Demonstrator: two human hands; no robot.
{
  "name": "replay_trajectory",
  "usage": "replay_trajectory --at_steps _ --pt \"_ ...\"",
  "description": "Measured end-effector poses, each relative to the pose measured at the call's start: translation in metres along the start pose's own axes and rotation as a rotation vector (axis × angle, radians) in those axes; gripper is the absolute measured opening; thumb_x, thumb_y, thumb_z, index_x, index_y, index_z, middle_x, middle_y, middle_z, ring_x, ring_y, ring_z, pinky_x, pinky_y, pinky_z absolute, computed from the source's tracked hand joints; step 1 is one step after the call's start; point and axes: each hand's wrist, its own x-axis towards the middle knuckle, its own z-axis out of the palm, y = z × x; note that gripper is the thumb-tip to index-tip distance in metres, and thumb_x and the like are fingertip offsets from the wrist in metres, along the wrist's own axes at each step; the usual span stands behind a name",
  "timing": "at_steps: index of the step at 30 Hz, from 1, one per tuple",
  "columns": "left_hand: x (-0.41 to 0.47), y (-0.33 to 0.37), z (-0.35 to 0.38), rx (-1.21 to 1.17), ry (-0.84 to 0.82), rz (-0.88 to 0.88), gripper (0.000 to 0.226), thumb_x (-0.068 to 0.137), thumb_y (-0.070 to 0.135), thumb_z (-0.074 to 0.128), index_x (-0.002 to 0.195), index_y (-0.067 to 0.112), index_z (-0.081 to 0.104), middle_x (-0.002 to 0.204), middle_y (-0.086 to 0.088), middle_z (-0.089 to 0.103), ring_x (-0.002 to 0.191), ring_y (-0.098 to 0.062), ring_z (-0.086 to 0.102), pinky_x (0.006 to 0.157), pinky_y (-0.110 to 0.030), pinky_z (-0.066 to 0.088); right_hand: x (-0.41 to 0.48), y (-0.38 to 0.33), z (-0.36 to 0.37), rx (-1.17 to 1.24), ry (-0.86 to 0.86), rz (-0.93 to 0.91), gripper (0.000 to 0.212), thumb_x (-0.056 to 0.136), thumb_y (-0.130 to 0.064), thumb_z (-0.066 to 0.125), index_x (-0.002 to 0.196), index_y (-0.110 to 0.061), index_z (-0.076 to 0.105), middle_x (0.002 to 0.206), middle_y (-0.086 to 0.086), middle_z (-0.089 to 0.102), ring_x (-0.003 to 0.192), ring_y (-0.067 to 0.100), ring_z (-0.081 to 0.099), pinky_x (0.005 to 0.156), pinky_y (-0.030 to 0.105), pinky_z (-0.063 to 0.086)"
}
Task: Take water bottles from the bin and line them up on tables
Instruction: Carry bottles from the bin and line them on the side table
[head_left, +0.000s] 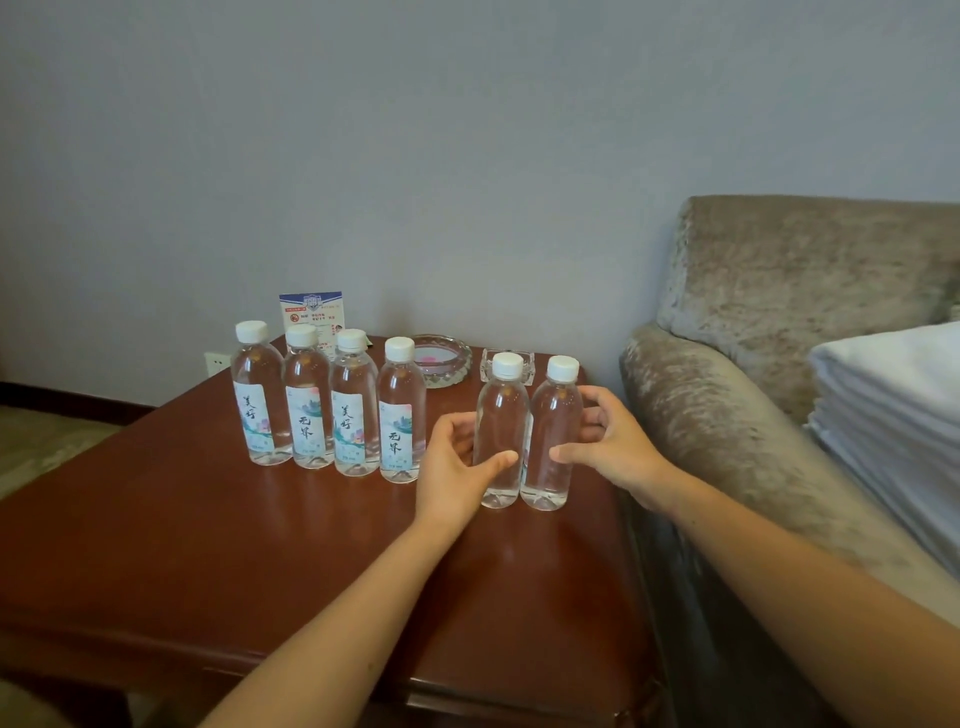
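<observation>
A polished reddish-brown surface (208, 519) stood against a grey wall (467, 156), with a plush grey armchair (779, 312) and stacked white linen (893, 405) to its right. Four labelled bottles (355, 410), clear and white-capped, stood upright in a row at the far left. Two more stood touching near the right edge, the left hand (452, 467) clasped round the fifth bottle (500, 415) and the right hand (608, 447) round the sixth bottle (555, 415).

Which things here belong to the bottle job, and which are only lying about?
Job: bottle row; fifth bottle, gripped by left hand; sixth bottle, gripped by right hand; table.
Lying about: glass dish, card, sofa, towels.
</observation>
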Motion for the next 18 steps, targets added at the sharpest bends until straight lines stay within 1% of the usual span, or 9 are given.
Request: replay_trajectory --at_steps 4,6,7,10,12,13,15,16,18 --pt "0.004 0.008 -0.003 0.12 -0.052 -0.025 0.058 0.07 0.019 0.087 0.114 0.019 0.05 0.105 0.017 0.061 0.096 0.009 0.058 0.077 -0.006 0.045 0.0 -0.014 -0.002 0.003 -0.026 -0.008 0.101 0.067 -0.01 0.089 0.149 -0.027 0.033 0.127 0.0 0.06 0.12 0.014 0.058 0.091 0.025 0.05" --pt "0.008 0.014 -0.007 0.167 -0.123 -0.045 0.062 0.071 0.021 0.087 0.118 0.019 0.047 0.108 0.014 0.06 0.095 0.008 0.056 0.078 -0.008 0.044 0.0 -0.033 -0.003 -0.006 0.054 -0.064 0.099 0.071 -0.017 0.089 0.151 -0.029 0.033 0.133 -0.007 0.054 0.128 0.008 0.048 0.102 0.025 0.041" --pt "0.01 0.017 -0.008 0.189 -0.165 -0.057 0.064 0.072 0.022 0.086 0.122 0.018 0.046 0.112 0.011 0.059 0.097 0.004 0.057 0.084 -0.012 0.046 0.001 -0.043 -0.004 -0.04 0.098 -0.113 0.092 0.073 -0.02 0.087 0.15 -0.03 0.036 0.132 -0.009 0.051 0.128 0.005 0.045 0.105 0.025 0.037" --pt "0.014 0.027 -0.013 0.247 -0.259 -0.095 0.069 0.078 0.021 0.081 0.135 0.014 0.043 0.127 0.002 0.058 0.113 -0.012 0.057 0.1 -0.029 0.047 0.005 -0.079 -0.005 -0.274 0.143 -0.264 0.066 0.08 -0.03 0.081 0.14 -0.03 0.053 0.13 -0.008 0.051 0.12 0.001 0.045 0.096 0.014 0.032" --pt "0.014 0.034 -0.018 0.259 -0.317 -0.123 0.069 0.082 0.017 0.078 0.14 0.012 0.041 0.132 -0.002 0.057 0.116 -0.014 0.055 0.102 -0.03 0.045 0.014 -0.099 -0.001 -0.41 0.067 -0.254 0.051 0.084 -0.036 0.076 0.132 -0.027 0.061 0.125 -0.006 0.058 0.115 0.008 0.055 0.083 0.005 0.035" --pt "0.014 0.037 -0.021 0.26 -0.346 -0.131 0.068 0.083 0.014 0.076 0.141 0.011 0.04 0.133 -0.004 0.057 0.115 -0.013 0.055 0.1 -0.028 0.045 0.02 -0.106 0.002 -0.491 0.022 -0.225 0.047 0.085 -0.04 0.074 0.129 -0.025 0.065 0.122 -0.005 0.062 0.11 0.012 0.06 0.081 0.006 0.04" --pt "0.014 0.042 -0.027 0.27 -0.389 -0.142 0.065 0.086 0.009 0.072 0.143 0.012 0.041 0.135 -0.005 0.057 0.116 -0.012 0.054 0.1 -0.027 0.045 0.033 -0.115 0.007 -0.677 -0.023 -0.178 0.041 0.084 -0.049 0.071 0.114 -0.021 0.073 0.108 -0.003 0.071 0.096 0.016 0.067 0.087 0.026 0.052" --pt "0.014 0.044 -0.029 0.28 -0.403 -0.149 0.063 0.087 0.009 0.07 0.143 0.013 0.041 0.135 -0.004 0.057 0.118 -0.013 0.055 0.101 -0.03 0.047 0.039 -0.118 0.008 -0.751 -0.034 -0.164 0.039 0.083 -0.053 0.07 0.1 -0.019 0.077 0.094 -0.002 0.073 0.087 0.018 0.068 0.083 0.034 0.055" --pt "0.013 0.047 -0.033 0.29 -0.441 -0.167 0.059 0.09 0.008 0.066 0.143 0.016 0.042 0.133 -0.001 0.057 0.116 -0.014 0.056 0.095 -0.029 0.05 0.046 -0.122 0.011 -0.835 -0.05 -0.146 0.044 0.08 -0.058 0.069 0.081 -0.015 0.077 0.069 -0.001 0.067 0.072 0.02 0.063 0.074 0.032 0.051"
